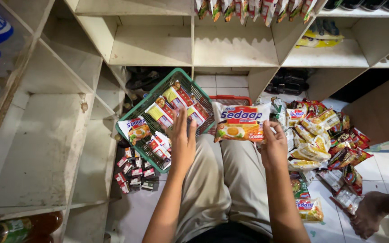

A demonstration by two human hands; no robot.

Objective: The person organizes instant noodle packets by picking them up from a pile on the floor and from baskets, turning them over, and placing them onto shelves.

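Right hand [274, 146] pinches noodle packet [241, 121] over bare lap; left hand [182, 139], fingers spread, touches green basket [133, 113] rim

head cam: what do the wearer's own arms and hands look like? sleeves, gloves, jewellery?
Both forearms are bare from the bottom edge of the frame up: no sleeves in view. The left hand and right hand wear no gloves, and no rings, watch or bracelet show. Below the arms, the person's beige trousers and a strip of dark garment at the waist are visible.
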